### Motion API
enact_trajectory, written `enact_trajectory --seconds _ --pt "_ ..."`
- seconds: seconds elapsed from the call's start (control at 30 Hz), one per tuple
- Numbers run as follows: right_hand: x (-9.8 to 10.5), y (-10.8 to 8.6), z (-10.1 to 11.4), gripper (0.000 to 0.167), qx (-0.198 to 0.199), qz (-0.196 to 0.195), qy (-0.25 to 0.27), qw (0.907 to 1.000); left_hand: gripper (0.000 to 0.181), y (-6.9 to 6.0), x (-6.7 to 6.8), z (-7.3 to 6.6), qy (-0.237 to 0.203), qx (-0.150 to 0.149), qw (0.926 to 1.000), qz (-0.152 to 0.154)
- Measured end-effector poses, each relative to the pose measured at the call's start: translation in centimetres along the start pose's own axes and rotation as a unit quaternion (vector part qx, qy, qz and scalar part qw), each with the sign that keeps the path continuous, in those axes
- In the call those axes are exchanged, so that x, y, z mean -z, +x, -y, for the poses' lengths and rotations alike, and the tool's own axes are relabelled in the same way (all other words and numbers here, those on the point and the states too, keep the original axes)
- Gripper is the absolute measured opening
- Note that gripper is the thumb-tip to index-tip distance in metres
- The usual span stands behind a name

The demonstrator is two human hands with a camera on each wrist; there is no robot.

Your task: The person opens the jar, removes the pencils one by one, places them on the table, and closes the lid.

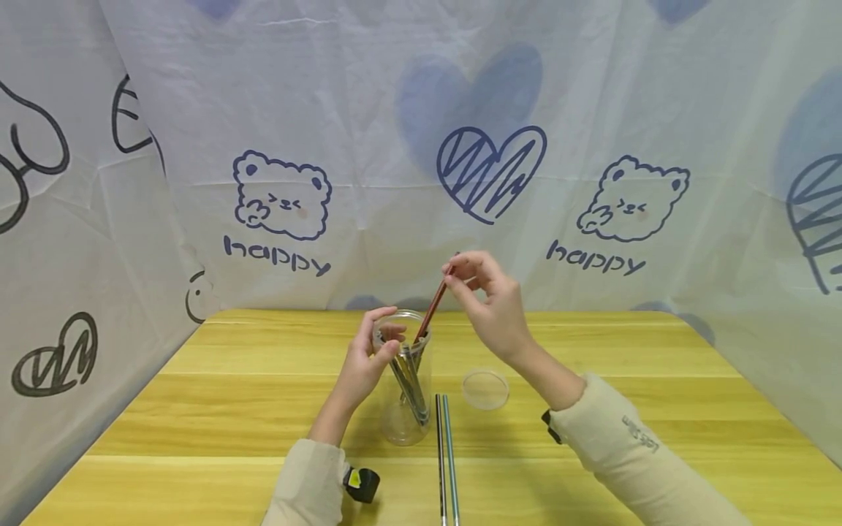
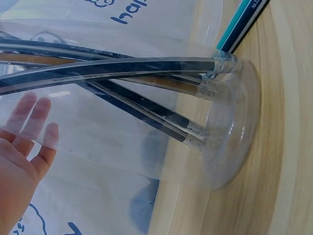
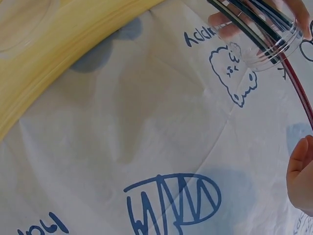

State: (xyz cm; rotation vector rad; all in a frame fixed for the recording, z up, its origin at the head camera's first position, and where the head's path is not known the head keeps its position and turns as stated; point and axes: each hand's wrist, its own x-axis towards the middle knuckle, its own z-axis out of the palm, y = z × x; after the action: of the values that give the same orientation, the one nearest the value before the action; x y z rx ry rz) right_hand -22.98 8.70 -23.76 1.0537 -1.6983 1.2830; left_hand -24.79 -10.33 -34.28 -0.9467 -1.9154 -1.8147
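A tall clear plastic jar (image 1: 401,432) stands on the table with several dark pencils (image 2: 146,68) leaning inside it. My left hand (image 1: 364,359) holds the jar near its rim, fingers on the far side and thumb on the near side. Up to the right, my right hand (image 1: 496,310) pinches the upper end of a reddish-brown pencil (image 1: 432,308). That pencil slants, its lower part still within the jar's mouth. In the right wrist view the red pencil (image 3: 296,84) runs from the jar's rim to the right fingers.
Right of the jar lies a clear round lid (image 1: 485,389). A black pencil (image 1: 441,460) and a teal pencil (image 1: 450,460) lie side by side in front of it. Behind the wooden table (image 1: 197,409) hangs a printed white cloth (image 1: 368,109).
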Motion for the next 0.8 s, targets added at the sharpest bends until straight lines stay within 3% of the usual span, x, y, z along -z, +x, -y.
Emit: enact_trajectory --seconds 0.43,0.63,0.8 --pt "0.2 0.5 0.6 0.049 0.006 -0.061 0.048 0.9970 0.058 0.0 -0.1 0.1 -0.009 0.000 1.0000 -0.002" --pt "0.7 0.9 0.8 0.050 0.009 -0.083 0.055 0.9950 0.060 0.0 -0.1 0.1 -0.011 0.000 0.9999 -0.002" --pt "0.9 1.2 1.1 0.041 0.011 -0.094 0.085 0.9919 0.060 -0.1 -0.1 0.0 -0.008 0.003 1.0000 -0.003"
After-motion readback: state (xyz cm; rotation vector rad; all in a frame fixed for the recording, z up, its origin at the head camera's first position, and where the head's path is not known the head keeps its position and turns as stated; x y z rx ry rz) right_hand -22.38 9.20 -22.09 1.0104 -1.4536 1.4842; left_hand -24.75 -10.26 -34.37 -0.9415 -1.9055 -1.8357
